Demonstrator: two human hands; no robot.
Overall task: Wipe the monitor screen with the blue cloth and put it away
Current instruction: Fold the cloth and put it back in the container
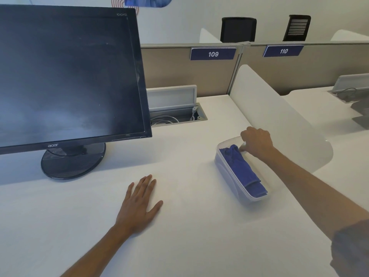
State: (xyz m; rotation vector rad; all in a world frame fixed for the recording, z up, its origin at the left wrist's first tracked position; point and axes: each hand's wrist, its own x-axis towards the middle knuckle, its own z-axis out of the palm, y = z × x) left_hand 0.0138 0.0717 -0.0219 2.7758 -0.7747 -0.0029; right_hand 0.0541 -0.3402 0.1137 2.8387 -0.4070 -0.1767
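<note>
Blue cloth [242, 170] lies folded lengthwise inside a clear plastic box [227, 172] on the white table [189, 226], right of centre. Its long axis runs from the near right to the far left, following the box; the far end is bunched up, the near end flat and layered. The box sits just beside a white curved divider [279, 108].

Right hand [257, 141] is at the far end of the box, fingers [244, 134] curled down over the rim by the bunched end of the cloth. Can't tell whether they pinch the cloth or only the box edge. Left hand [139, 202] rests flat on the table, palm down, fingers straight and slightly spread, holding nothing, well apart from the box.

Monitor [67, 76] stands on the left of the table on a round black base [71, 162], screen dark with faint smears, facing the person and turned slightly to the right. Behind it an open cable hatch [175, 108] in the table with white cables inside. The beige partition [189, 74] at the back carries signs 109 [213, 54] and 110 [283, 50]. Two black chair backs [238, 29] show over it.
</note>
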